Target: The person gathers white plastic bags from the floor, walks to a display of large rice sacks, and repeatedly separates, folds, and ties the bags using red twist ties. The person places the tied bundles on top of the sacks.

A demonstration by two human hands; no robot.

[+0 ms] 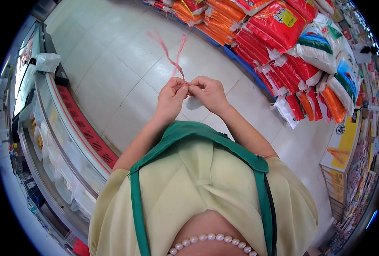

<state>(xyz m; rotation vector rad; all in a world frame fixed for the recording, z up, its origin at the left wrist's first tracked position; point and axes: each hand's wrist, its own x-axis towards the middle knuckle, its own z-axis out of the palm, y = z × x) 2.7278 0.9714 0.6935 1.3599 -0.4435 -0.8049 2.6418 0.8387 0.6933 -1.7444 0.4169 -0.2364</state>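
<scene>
My left hand (173,100) and my right hand (210,95) meet in front of the green apron (196,129), fingertips almost touching. Between them they pinch a thin pink plastic string (168,56). Its frayed, blurred ends rise away from me above the fingers in a fork. A short stretch of the string runs taut from one hand to the other. Just below my right fingers shows a whitish, translucent thing (194,103); it is partly covered, and I cannot tell what it is.
On the left stands a glass-fronted display case (71,128) with food tubs (63,185) inside. Stacked red, orange and white sacks (279,25) rest on a blue pallet (247,65) at the upper right. A yellow-and-white carton (340,150) stands by packed shelves (365,179). The floor (119,64) is tiled.
</scene>
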